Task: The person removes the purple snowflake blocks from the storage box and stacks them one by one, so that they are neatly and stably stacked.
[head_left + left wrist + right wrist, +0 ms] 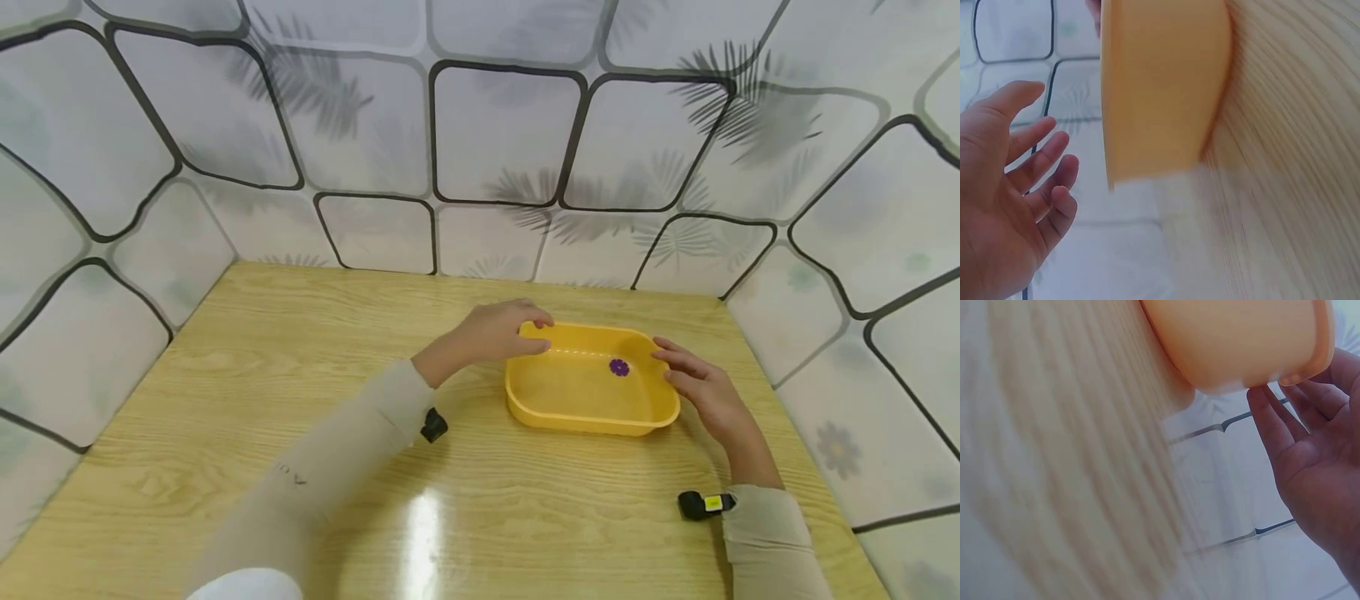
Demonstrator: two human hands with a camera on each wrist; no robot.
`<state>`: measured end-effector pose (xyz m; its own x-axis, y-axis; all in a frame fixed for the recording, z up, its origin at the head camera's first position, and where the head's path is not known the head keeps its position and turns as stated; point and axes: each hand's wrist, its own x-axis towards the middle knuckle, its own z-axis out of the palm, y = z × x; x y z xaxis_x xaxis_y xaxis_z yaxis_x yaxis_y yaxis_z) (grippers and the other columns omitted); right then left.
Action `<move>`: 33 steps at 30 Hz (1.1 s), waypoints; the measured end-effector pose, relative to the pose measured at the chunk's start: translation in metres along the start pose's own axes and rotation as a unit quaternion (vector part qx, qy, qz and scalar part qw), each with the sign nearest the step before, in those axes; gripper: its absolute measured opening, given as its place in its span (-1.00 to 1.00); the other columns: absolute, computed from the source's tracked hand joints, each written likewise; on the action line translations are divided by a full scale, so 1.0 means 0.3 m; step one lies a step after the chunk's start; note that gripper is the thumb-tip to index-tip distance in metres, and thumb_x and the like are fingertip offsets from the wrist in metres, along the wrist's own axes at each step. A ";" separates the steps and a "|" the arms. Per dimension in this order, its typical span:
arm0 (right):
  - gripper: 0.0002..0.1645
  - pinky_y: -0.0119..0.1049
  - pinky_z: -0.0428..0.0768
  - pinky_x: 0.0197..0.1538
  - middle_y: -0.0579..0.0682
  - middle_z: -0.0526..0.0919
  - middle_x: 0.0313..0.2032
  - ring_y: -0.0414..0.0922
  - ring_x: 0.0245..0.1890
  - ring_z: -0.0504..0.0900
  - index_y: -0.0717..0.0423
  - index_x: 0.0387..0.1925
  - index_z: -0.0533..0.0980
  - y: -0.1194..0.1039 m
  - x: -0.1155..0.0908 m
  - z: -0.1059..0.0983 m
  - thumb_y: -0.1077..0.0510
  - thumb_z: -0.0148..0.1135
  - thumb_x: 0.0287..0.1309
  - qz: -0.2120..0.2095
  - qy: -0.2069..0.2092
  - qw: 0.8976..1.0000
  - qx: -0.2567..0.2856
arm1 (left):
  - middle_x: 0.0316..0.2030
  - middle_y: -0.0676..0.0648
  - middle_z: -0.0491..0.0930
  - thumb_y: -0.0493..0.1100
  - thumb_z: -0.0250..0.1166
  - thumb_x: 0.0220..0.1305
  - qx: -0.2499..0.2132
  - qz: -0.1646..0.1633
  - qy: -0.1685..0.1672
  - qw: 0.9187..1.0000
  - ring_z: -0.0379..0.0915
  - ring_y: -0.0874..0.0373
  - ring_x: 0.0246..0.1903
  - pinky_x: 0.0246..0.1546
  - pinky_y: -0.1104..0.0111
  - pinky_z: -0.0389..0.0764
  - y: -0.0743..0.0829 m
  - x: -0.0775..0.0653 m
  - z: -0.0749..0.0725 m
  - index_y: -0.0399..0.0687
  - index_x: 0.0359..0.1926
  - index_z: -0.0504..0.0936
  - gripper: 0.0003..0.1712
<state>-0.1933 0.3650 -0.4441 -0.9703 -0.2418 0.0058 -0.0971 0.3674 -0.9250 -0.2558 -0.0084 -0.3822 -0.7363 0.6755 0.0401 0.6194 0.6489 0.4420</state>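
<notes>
A shallow yellow plastic tray (577,398) with rounded corners sits on the wooden table, a purple flower mark (619,367) on its inside bottom. At its far left corner is my left hand (501,332), thumb and fingers spread apart; the left wrist view has this hand (1016,181) beside the tray wall (1160,94) with a gap between. My right hand (708,397) is at the tray's right end, its fairly straight fingertips at the rim. From the right wrist, the fingertips of that hand (1319,450) touch or nearly touch the tray's end wall (1241,344).
The light wood table (262,375) spreads widely to the left and front of the tray. Patterned fabric walls (502,133) enclose its back and sides. Black wrist cameras sit at the left cuff (433,425) and right cuff (701,505).
</notes>
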 end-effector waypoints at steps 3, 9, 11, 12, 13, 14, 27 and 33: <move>-0.41 -0.71 0.38 0.13 -0.21 0.20 0.53 -0.45 0.41 0.18 0.31 0.38 0.35 0.000 0.004 -0.001 0.02 0.06 0.52 -0.003 -0.001 1.000 0.001 | 0.14 0.12 0.56 0.25 0.16 0.43 0.008 0.006 -0.012 1.000 0.52 0.25 -0.06 -0.13 0.29 0.52 0.064 0.090 0.044 0.19 0.33 0.53 -0.45; -0.41 -0.70 0.38 0.15 -0.14 0.20 0.54 -0.38 0.44 0.18 0.32 0.37 0.36 0.003 0.005 -0.002 0.03 0.07 0.51 0.000 0.002 1.000 0.007 | 0.15 0.17 0.54 0.24 0.18 0.42 -0.004 0.000 -0.047 0.999 0.50 0.28 0.04 -0.01 0.31 0.52 0.163 0.225 0.146 0.26 0.33 0.52 -0.47; -0.42 -0.69 0.39 0.15 -0.14 0.21 0.53 -0.38 0.43 0.19 0.32 0.36 0.37 0.003 0.008 -0.002 0.03 0.08 0.50 0.001 0.005 1.000 0.008 | 0.18 0.20 0.52 0.25 0.19 0.41 -0.011 -0.010 -0.060 0.998 0.49 0.29 0.07 0.03 0.32 0.51 0.179 0.256 0.173 0.30 0.33 0.51 -0.46; -0.42 -0.69 0.39 0.15 -0.13 0.21 0.53 -0.38 0.43 0.19 0.32 0.36 0.37 0.003 0.009 -0.003 0.04 0.09 0.50 0.001 0.005 1.000 0.008 | 0.19 0.20 0.51 0.26 0.19 0.41 -0.014 -0.014 -0.064 0.998 0.49 0.29 0.08 0.03 0.32 0.52 0.185 0.268 0.183 0.31 0.34 0.51 -0.46; -0.42 -0.70 0.39 0.15 -0.13 0.21 0.53 -0.38 0.43 0.19 0.32 0.36 0.38 0.003 0.009 -0.004 0.04 0.09 0.50 0.001 0.007 1.000 0.006 | 0.20 0.20 0.51 0.26 0.20 0.40 -0.018 -0.017 -0.067 0.997 0.49 0.29 0.08 0.04 0.32 0.52 0.190 0.280 0.192 0.31 0.34 0.51 -0.45; -0.42 -0.70 0.39 0.15 -0.12 0.21 0.53 -0.38 0.43 0.19 0.32 0.36 0.38 0.004 0.010 -0.005 0.04 0.08 0.50 0.000 0.007 1.000 0.004 | 0.21 0.20 0.51 0.27 0.20 0.40 -0.022 -0.022 -0.071 0.997 0.48 0.28 0.09 0.05 0.32 0.52 0.195 0.289 0.199 0.32 0.34 0.52 -0.45; -0.44 -0.70 0.38 0.16 -0.14 0.21 0.53 -0.35 0.46 0.18 0.30 0.36 0.38 -0.002 0.017 -0.011 0.05 0.08 0.50 0.001 0.005 1.000 0.006 | 0.15 0.15 0.58 0.10 0.23 0.43 0.016 0.024 -0.100 0.995 0.48 0.30 0.05 0.11 0.45 0.46 0.176 0.368 0.272 0.16 0.27 0.56 -0.55; -0.45 -0.70 0.38 0.16 -0.13 0.23 0.52 -0.41 0.43 0.20 0.33 0.35 0.39 0.004 0.017 -0.006 0.09 0.09 0.49 -0.007 0.006 1.000 0.010 | 0.03 0.15 0.57 0.02 0.27 0.42 0.017 0.044 -0.124 0.991 0.43 0.31 -0.08 0.05 0.50 0.41 0.177 0.375 0.291 0.12 0.24 0.58 -0.58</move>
<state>-0.1989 0.3659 -0.4446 -0.9715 -0.2357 0.0242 -0.1070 0.3453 -0.9324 -0.2820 0.1326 -0.4325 -0.5912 0.7931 -0.1461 0.6909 0.5916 0.4155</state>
